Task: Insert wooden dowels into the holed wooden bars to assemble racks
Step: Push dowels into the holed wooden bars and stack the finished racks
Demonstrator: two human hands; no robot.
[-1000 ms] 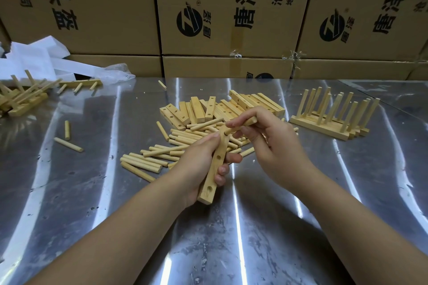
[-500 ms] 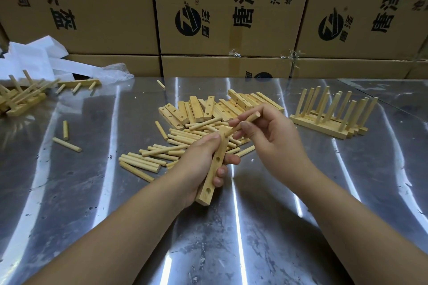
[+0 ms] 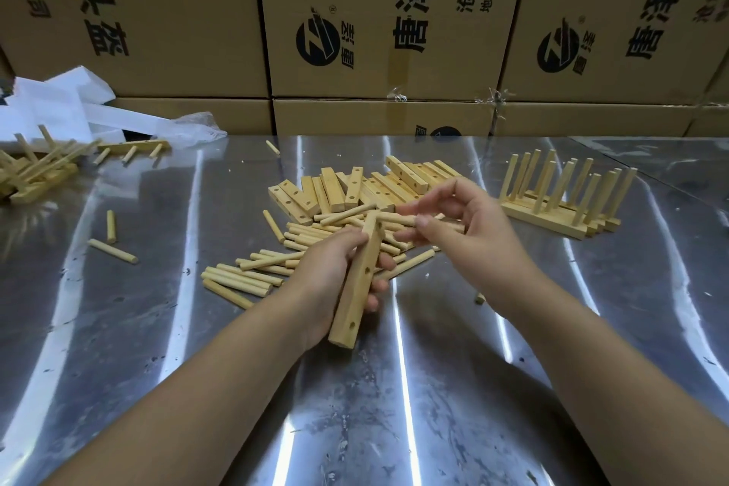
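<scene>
While the left hand point(image 3: 327, 276) clamped the pale holed wooden bar point(image 3: 355, 300) steady, the right hand point(image 3: 473, 233) pinched a short round wooden dowel point(image 3: 404, 220), apparently aiming it at that bar's far hole.

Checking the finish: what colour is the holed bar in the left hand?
Bar: pale yellowish wood, head view.

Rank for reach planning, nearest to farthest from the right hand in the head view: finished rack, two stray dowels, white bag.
1. Finished rack, just right of the right hand.
2. Stray dowels, across the table, left.
3. White bag, far back left.
</scene>
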